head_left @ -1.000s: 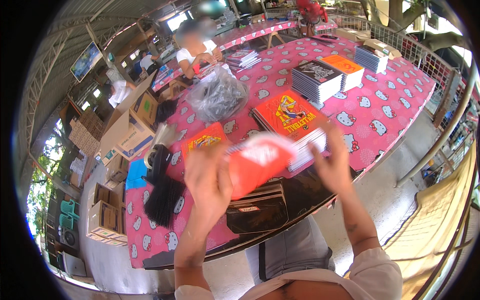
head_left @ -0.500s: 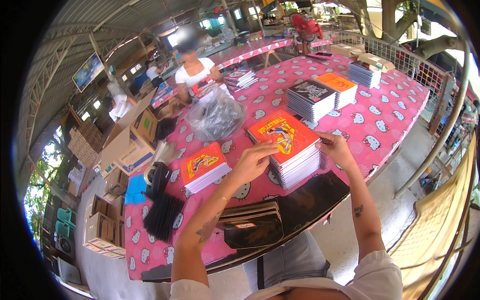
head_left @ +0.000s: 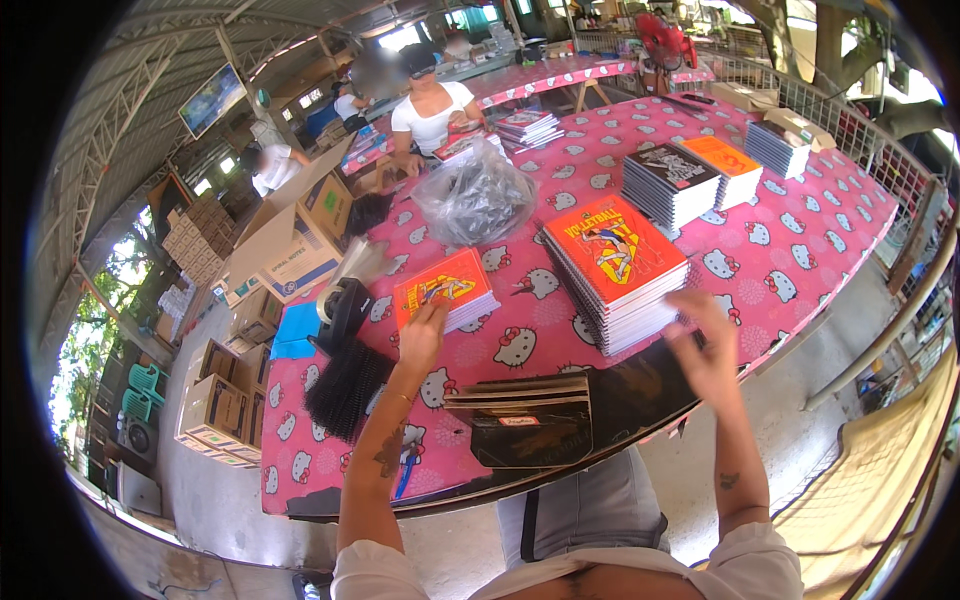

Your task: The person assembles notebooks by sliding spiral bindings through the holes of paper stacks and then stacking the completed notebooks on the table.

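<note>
A short stack of red-orange spiral notebooks (head_left: 455, 276) lies to the left on the pink table. My left hand (head_left: 422, 335) is at its near side, fingers drawn together on the top notebook's edge. In front of me, slightly right, stands a taller stack of the same notebooks (head_left: 615, 245), with black spiral bindings on its left side. Beside that stack's near right corner is my right hand (head_left: 706, 345), fingers apart and a little blurred, holding nothing.
Black-covered notebooks (head_left: 672, 180) and orange ones (head_left: 722, 165) are piled behind. A plastic bag (head_left: 475, 205), tape dispenser (head_left: 345, 310), black bristle brush (head_left: 345, 390) and dark cardboard holder (head_left: 525, 425) share the table. Across it sits a co-worker (head_left: 432, 120); cartons (head_left: 300, 250) stand left.
My left hand has left the tall stack and moved left to the short one. My right hand has come off the tall stack's edge, and its fingers have spread.
</note>
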`<state>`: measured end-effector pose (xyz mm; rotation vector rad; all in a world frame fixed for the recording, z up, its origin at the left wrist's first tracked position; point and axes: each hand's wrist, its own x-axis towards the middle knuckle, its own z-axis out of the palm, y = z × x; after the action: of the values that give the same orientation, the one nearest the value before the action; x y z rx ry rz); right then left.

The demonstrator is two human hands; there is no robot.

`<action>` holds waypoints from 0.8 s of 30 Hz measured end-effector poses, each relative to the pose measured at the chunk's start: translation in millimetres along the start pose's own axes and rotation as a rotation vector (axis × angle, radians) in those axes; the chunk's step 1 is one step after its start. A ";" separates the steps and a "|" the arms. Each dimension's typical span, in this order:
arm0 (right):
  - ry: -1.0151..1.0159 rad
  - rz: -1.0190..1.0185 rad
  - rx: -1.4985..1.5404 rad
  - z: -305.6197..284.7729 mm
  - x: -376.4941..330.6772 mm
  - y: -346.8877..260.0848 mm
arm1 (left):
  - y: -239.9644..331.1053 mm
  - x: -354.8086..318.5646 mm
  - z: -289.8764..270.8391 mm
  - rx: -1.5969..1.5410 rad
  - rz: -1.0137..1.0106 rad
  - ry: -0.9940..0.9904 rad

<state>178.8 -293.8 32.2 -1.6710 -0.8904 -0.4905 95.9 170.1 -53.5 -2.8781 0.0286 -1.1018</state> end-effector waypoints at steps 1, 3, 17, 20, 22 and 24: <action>-0.072 -0.063 0.055 12.4 -1.8 -5.1 | 5.7 6.6 -6.0 -0.005 0.062 0.091; -0.196 -0.108 0.201 40.8 -4.3 -22.6 | -18.9 -9.5 -12.7 0.029 -0.022 -0.012; -0.226 0.328 0.561 100.2 -65.8 10.3 | 177.3 67.8 -185.2 -0.312 0.212 0.056; -0.171 0.306 0.526 100.4 -65.7 -7.1 | 181.0 66.9 -194.6 -0.269 0.255 0.020; -0.208 0.278 0.430 89.9 -63.9 -10.0 | 186.1 69.5 -202.3 -0.284 0.294 -0.037; -0.250 0.241 0.341 80.8 -63.4 -11.7 | 192.2 69.5 -208.4 -0.290 0.294 -0.050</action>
<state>119.6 -235.2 -29.3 -1.5146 -0.8809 0.0364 9.3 -34.6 135.6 -3.0082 0.6367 -1.0438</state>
